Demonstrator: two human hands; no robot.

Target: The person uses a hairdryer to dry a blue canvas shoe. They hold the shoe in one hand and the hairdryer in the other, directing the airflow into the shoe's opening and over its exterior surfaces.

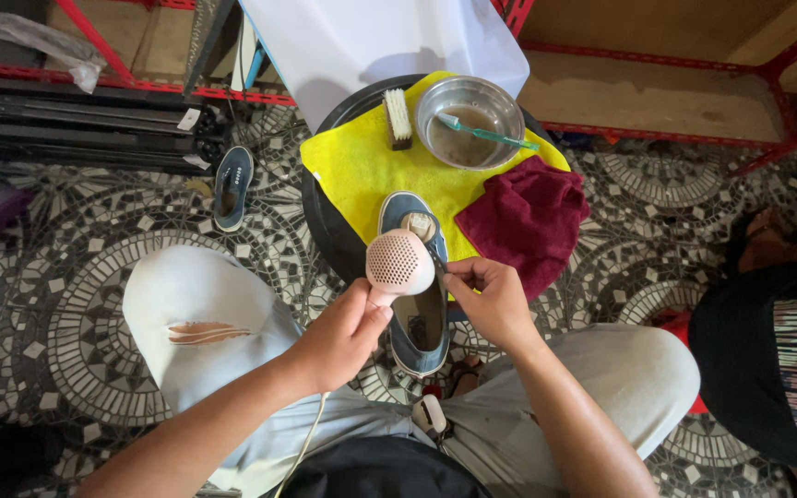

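Two hands work over a blue shoe at the centre of the frame; the step in hand looks like drying it. At far left, a second shoe lies on the mosaic floor.

Moving right, the left hand comes up from the lower left, forearm slanted, its grip closed round the handle of a pink dryer whose perforated head sits just above the shoe's tongue. The shoe lies lengthwise, toe on a yellow cloth spread over a round black bench, heel toward the knees.

Right of it, the right hand reaches in from the lower right, wrist bent inward, fingers pinched on the shoe's right edge by the laces.

Further up sit a brush, a steel bowl with a toothbrush across it, and a maroon cloth.

Judging by this, the next move calls for holding the opening steady while the dryer sweeps along it.
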